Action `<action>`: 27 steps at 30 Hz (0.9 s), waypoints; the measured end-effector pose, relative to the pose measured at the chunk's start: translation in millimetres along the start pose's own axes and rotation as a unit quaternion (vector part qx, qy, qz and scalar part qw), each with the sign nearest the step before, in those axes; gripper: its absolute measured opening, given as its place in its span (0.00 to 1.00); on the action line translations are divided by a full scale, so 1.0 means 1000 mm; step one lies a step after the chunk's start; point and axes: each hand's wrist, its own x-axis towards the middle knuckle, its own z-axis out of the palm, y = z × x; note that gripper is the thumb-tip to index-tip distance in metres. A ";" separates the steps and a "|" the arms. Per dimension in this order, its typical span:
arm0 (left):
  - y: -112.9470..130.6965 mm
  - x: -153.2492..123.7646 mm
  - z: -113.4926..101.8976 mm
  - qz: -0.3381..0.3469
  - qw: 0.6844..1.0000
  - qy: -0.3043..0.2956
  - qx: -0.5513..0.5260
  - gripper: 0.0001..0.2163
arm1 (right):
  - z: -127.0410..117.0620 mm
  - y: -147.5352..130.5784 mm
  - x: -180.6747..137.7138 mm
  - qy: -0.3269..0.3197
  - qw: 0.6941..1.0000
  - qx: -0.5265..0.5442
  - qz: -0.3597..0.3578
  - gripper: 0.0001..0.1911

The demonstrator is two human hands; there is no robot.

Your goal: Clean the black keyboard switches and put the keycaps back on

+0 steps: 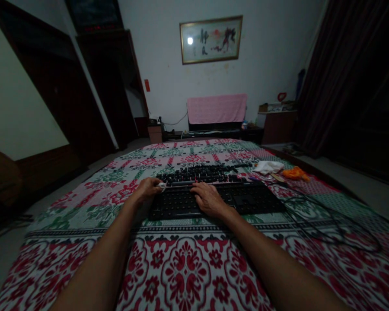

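"keyboard (243, 201) first: where does it lie?"

"flat on the patterned blanket (184, 268), straight ahead of the person, most of its face bare of keycaps. both forearms reach forward to it."

"and the left hand (148, 188)?"

"at the far left corner of the keyboard. its fingers are pressed together, pinching a small white scrap (162, 185). whether that is cloth or paper, one cannot tell."

"what about the right hand (209, 198)?"

"it lies over the middle of the keyboard, palm down, fingers bent, their tips at the far edge. a long grey strip (182, 183) ends right by them, but it's too dim to tell whether they grip it."

"anything beyond the keyboard?"

"loose black keycaps (201, 172), spread in a wide band just past its far edge."

"and off to the right?"

"a crumpled white cloth (269, 167), with a crumpled orange cloth (296, 173) near it. closer to the person, a dark cable (359, 249) loops over the blanket."

"the far wall?"

"a framed picture (211, 40) hangs there, above a pink cloth (217, 109) draped over something wide."
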 end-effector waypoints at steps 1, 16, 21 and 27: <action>-0.001 0.000 0.003 -0.003 1.000 0.023 -0.001 0.11 | 0.000 0.000 0.000 0.001 1.000 0.000 -0.001 0.15; 0.009 -0.025 0.017 -0.069 0.961 0.099 -0.247 0.16 | 0.003 0.002 0.001 -0.001 1.000 0.000 0.003 0.15; 0.003 -0.014 0.020 -0.016 0.990 0.135 -0.027 0.13 | 0.002 0.001 0.001 -0.001 1.000 0.000 0.006 0.16; 0.006 -0.019 0.018 -0.079 0.964 0.192 -0.164 0.12 | 0.002 0.002 0.001 -0.006 1.000 -0.001 0.004 0.16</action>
